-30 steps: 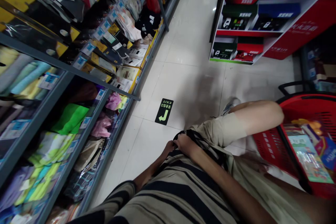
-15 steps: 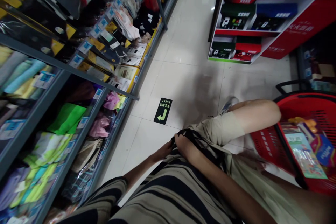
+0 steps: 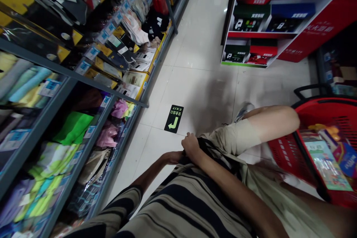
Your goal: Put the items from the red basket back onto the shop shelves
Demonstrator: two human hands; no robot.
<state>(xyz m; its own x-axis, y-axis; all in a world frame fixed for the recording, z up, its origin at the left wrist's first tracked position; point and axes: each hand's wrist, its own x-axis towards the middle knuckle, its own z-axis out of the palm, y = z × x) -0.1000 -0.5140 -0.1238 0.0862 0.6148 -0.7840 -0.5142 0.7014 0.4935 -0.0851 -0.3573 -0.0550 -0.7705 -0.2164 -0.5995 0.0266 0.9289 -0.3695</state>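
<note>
A black bag-like thing (image 3: 208, 148) lies at my waist, over my striped shirt and beige shorts. My right hand (image 3: 191, 145) is closed in a pinch at its upper edge; what exactly the fingertips grip is too small to make out. Close beside it, my left hand (image 3: 174, 157) bends in against the bag's left side. Its fingers are partly hidden behind the dark material and seem closed on it. Part of the bag is covered by my right forearm.
Shelves (image 3: 114, 93) with packed socks and cloths run along the left. A display stand (image 3: 259, 34) with boxed toys is ahead right. A red shopping basket (image 3: 290, 156) holding packages stands by my knee. An exit sign (image 3: 174, 119) marks the tiled floor.
My right hand has risen slightly and rounded into a closed grip. The left hand has shifted a little left and down. The view has barely moved.
</note>
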